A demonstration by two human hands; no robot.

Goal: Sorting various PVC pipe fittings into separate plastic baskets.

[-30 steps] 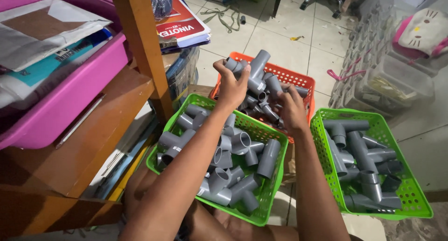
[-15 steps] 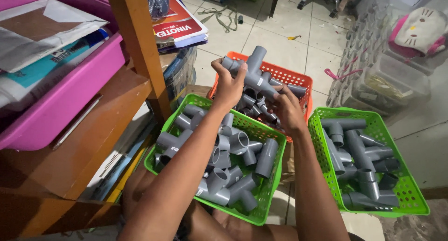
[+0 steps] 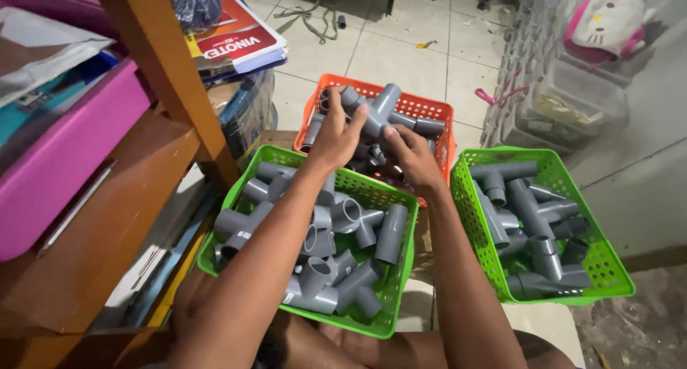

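Head view: I see my left hand (image 3: 335, 134) and right hand (image 3: 409, 153) both clenched on one grey plastic cross-shaped pipe fitting (image 3: 379, 115), held over the orange plastic basket (image 3: 436, 110) of grey fittings. I judge this the picking-up step; next it needs lifting clear of the pile. Its long axis tilts up and away from me. Two green baskets (image 3: 390, 315) flank nearer.
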